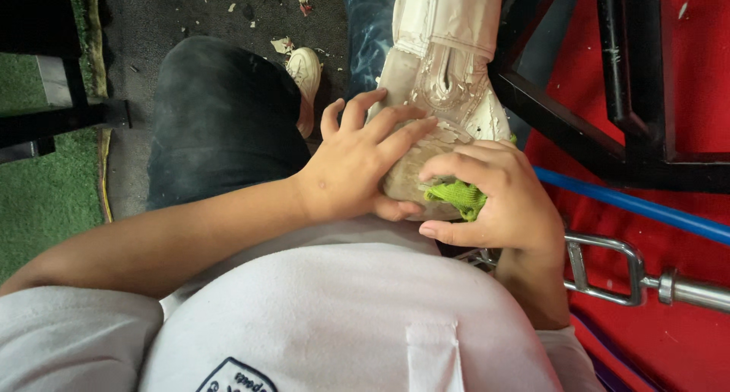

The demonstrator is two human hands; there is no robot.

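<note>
Both hands keep a grip on a dirty white shoe at the frame's centre: the left hand lies spread over its side, while the right hand pinches a green cloth against it. Fingers hide most of the cloth, and the shoe's upper end is cut off at the top edge.

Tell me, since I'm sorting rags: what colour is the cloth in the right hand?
Bright green cloth, bunched under the right hand against a dirty white shoe; head view.

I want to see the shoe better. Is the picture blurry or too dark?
Head view: the white shoe is sharp and evenly lit, with mild shine on its sole; the left hand and right hand cover its end; only the top left corner is dark.
</note>
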